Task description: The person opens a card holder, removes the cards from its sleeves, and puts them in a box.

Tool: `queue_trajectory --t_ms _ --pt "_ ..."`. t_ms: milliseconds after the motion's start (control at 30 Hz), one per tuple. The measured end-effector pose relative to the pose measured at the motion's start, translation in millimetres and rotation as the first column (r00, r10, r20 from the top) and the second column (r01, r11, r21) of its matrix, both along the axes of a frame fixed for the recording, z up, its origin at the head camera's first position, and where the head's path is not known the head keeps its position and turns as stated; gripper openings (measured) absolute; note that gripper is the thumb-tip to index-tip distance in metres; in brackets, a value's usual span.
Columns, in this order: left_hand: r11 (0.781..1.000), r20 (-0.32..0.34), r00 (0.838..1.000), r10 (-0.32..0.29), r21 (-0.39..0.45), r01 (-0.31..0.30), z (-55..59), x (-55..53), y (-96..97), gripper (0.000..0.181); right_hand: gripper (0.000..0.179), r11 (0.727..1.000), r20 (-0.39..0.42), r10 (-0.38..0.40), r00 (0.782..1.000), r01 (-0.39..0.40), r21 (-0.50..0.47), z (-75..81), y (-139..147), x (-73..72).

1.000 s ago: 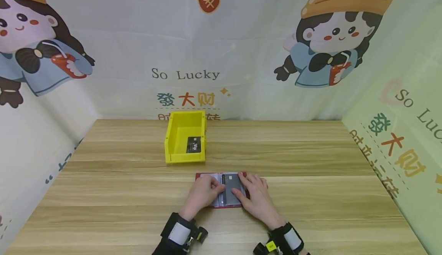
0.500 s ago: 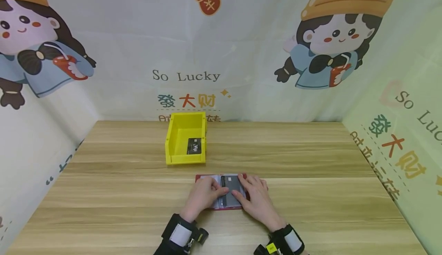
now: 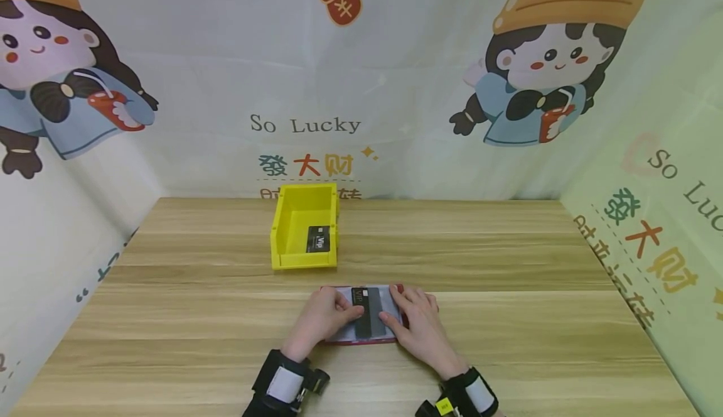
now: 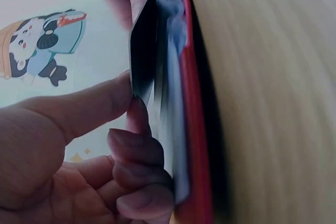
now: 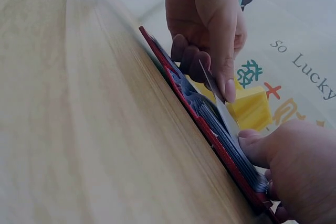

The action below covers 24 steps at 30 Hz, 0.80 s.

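An open red card holder (image 3: 342, 334) with clear sleeves lies on the table; its layered pages show edge-on in the right wrist view. My left hand (image 3: 321, 318) pinches a dark card (image 3: 361, 329) between thumb and index finger. That card is partly out of its sleeve, sticking out to the left and slightly lifted, its right part still under clear plastic. My right hand (image 3: 420, 326) grips the right side of the holder, thumb (image 5: 252, 148) on the sleeve pages and the other fingers at the outer edge. The left hand's remaining fingers are curled close to the left-hand page.
A yellow bin (image 3: 303, 261) stands behind the holder, towards the back of the wooden table (image 3: 480, 247). Inside it lies a black card (image 3: 318, 239) marked "Vip". Printed cloth (image 3: 407, 90) walls in the back and sides.
My left hand has taken hold of the card and drawn it leftward, partly out of the sleeve. The right hand has stayed in place on the holder.
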<state>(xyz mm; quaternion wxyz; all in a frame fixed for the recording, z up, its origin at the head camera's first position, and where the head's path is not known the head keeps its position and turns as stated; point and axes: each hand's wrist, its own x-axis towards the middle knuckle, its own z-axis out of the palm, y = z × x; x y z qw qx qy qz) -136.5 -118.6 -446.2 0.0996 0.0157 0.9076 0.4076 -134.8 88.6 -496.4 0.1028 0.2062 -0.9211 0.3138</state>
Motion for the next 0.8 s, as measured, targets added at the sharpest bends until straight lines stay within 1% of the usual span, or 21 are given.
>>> queue_trajectory --t_ms 167,300,467,633,800 --pt "1.000 0.034 0.999 0.013 0.010 -0.013 2.8 -1.1 -5.1 0.026 0.053 1.000 0.004 -0.002 1.000 0.002 -0.003 0.3 0.2 0.2" --pt "1.000 0.048 0.999 0.015 0.023 -0.016 6.1 -1.0 -6.6 0.025 0.053 1.000 0.005 -0.007 1.000 0.007 0.001 0.1 0.0 0.0" --pt "0.998 0.058 0.998 0.028 0.048 -0.031 7.1 -0.4 -9.3 0.024 0.054 1.000 -0.007 -0.007 1.000 0.007 0.006 0.2 -0.2 0.0" --pt "0.997 0.052 0.998 0.024 0.078 -0.028 5.3 -1.8 -13.3 0.023 0.054 1.000 -0.008 -0.005 1.000 0.005 0.005 1.0 -0.2 0.5" --pt "0.994 0.056 0.998 0.022 0.107 -0.028 0.9 -4.4 -17.6 0.022 0.054 1.000 -0.004 -0.006 1.000 0.006 0.002 1.0 -0.2 0.6"
